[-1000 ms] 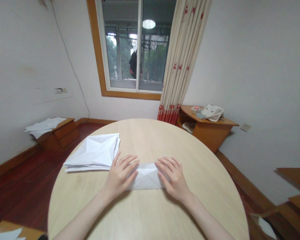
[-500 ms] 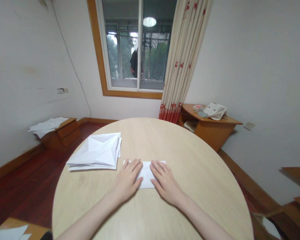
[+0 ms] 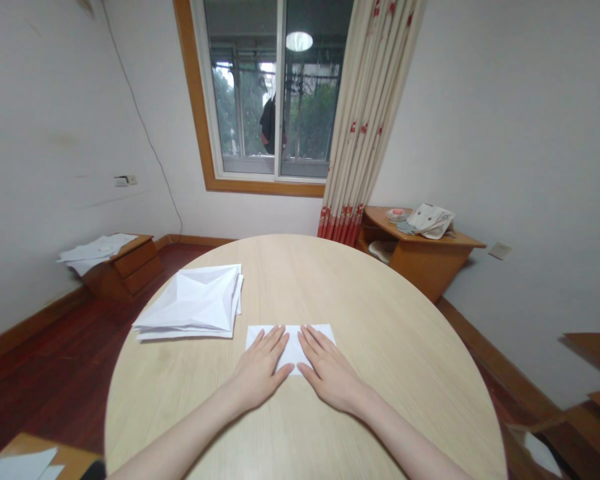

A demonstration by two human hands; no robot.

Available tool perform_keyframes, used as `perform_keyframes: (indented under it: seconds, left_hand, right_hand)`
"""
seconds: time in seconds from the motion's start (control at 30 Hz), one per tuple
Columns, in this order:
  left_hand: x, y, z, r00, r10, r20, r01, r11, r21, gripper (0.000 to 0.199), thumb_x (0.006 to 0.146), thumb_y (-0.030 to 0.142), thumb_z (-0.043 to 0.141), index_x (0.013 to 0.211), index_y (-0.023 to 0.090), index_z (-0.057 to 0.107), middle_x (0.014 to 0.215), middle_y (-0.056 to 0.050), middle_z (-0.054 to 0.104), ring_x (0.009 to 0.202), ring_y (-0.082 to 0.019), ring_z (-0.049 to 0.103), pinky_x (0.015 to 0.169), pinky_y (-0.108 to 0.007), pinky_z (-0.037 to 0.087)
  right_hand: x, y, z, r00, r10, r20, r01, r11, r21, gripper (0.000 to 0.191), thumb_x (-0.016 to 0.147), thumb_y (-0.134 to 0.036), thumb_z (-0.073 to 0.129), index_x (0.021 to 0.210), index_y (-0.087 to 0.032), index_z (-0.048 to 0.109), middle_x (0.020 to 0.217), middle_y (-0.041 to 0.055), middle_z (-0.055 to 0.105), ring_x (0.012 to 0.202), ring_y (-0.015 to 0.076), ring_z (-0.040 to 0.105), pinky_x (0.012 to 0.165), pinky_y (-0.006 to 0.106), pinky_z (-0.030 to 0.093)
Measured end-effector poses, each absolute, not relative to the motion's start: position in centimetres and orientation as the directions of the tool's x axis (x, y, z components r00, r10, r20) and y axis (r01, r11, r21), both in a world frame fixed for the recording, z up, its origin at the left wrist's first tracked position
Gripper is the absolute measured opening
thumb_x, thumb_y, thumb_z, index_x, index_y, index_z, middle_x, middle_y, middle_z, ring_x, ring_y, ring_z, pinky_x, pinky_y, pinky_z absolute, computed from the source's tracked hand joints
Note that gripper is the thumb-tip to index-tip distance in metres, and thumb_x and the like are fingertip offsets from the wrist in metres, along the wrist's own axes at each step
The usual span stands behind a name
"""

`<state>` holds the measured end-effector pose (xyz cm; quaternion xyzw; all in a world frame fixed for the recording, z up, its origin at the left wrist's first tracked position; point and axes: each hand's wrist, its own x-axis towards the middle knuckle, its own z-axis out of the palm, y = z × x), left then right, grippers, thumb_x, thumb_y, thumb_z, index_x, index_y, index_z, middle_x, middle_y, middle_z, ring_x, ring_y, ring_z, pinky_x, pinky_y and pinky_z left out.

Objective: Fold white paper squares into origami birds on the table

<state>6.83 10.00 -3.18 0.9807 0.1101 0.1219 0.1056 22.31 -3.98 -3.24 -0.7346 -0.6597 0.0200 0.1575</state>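
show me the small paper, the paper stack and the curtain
Small paper [image 3: 293, 349], head view: its uncovered middle
Paper stack [image 3: 193, 302], head view: middle of the top
Curtain [image 3: 365, 113], head view: middle of its folds

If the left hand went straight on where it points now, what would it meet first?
Probably the right hand, close beside it: the left hand points forward and rightward. The exact gap is unclear.

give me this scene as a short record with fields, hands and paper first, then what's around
left hand: palm down, on the left part of the sheet
right hand: palm down, on the right part of the sheet
sheet: white, flat on the table, partly covered by both hands
stack: white papers, creased on top, beyond the left hand and to its left
background: window, curtain, desk at right
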Motion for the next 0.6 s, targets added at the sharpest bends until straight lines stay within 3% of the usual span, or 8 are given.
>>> perform_keyframes:
  seconds: [0.33,0.6]
  left_hand:
    - [6.5,10.9,-3.5,0.975,0.158,0.155,0.121,-0.967,0.224,0.055,0.098,0.04,0.041,0.146,0.018,0.027,0.152,-0.014,0.025,0.142,-0.024,0.02,0.114,-0.048,0.022]
    - [6.0,11.9,-2.6,0.993,0.103,0.051,0.084,-0.953,0.293,0.06,0.096,0.034,0.048,0.148,0.021,0.023,0.155,-0.013,0.015,0.143,-0.025,0.009,0.114,-0.049,0.018]
  right_hand:
    - [22.6,-4.0,-2.1,0.139,0.99,0.031,0.95,-0.124,-0.286,0.061,0.097,-0.05,0.032,0.147,-0.017,0.026,0.154,0.0108,0.021,0.143,0.0243,0.013,0.116,0.05,0.017]
    - [23.2,-4.2,-1.5,0.136,0.99,-0.037,0.94,-0.141,-0.311,0.064,0.095,-0.056,0.035,0.148,-0.022,0.022,0.155,0.0075,0.017,0.144,0.0244,0.007,0.117,0.051,0.009]
